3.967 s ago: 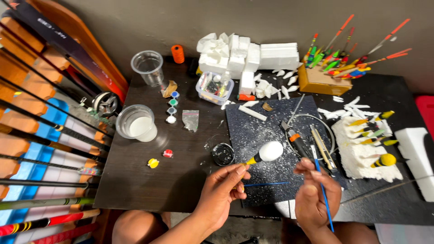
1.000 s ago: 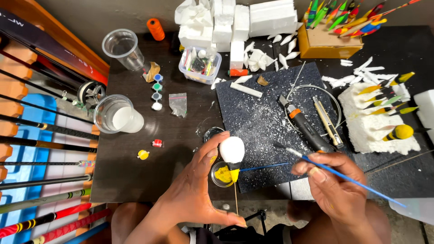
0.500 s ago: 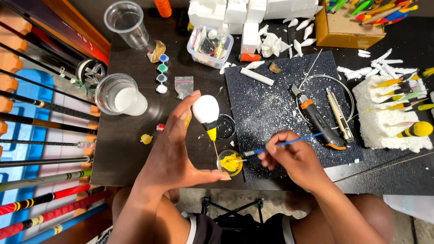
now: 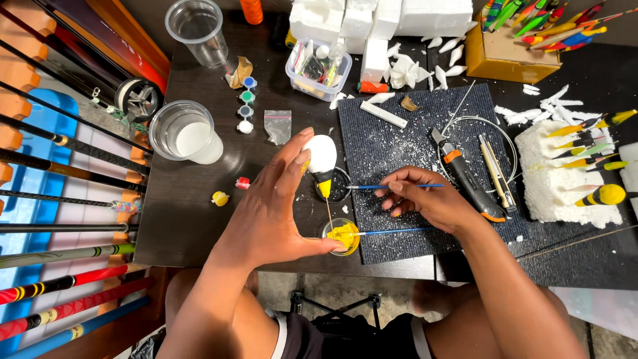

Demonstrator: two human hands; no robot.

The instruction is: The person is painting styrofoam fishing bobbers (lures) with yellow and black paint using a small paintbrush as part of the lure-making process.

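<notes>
One white foam float (image 4: pixel 321 154), its tip wet yellow, sits pinched in my left hand (image 4: pixel 276 206) above the yellow paint pot (image 4: pixel 342 236); my right hand (image 4: pixel 425 199) grips a blue brush (image 4: pixel 392 187); a loose pinch could, I judge, smear paint onto the grey mat (image 4: pixel 405 153).

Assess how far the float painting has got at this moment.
Done: the lower tip of the white foam float is already yellow, and finished floats stand in the foam block at right. In hand: the left hand holds the float over the yellow paint pot; the right hand holds a blue brush. Left: the float's body is bare white.
</notes>
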